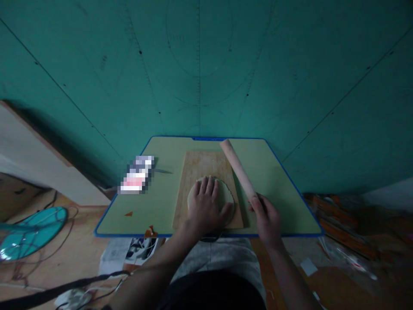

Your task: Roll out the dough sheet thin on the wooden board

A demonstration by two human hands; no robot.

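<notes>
A round, flat sheet of dough (227, 196) lies on a wooden cutting board (206, 162). My left hand (208, 206) rests on the dough, palm down, fingers stretched out and thumb spread to the right; it hides much of the sheet. To the right, my right hand (267, 215) is closed around the lower end of a wooden rolling pin (240, 170). The pin slants up and to the left, its far end over the board's upper right corner. The pin does not touch the dough.
The board sits on a pale green table (274, 185) with a blue rim. Left of it are a knife (163, 171), a pixelated item (137, 174) and brown scraps (150, 231). A green wall (206, 64) stands behind. A round turquoise base (41, 230) and cables lie on the floor.
</notes>
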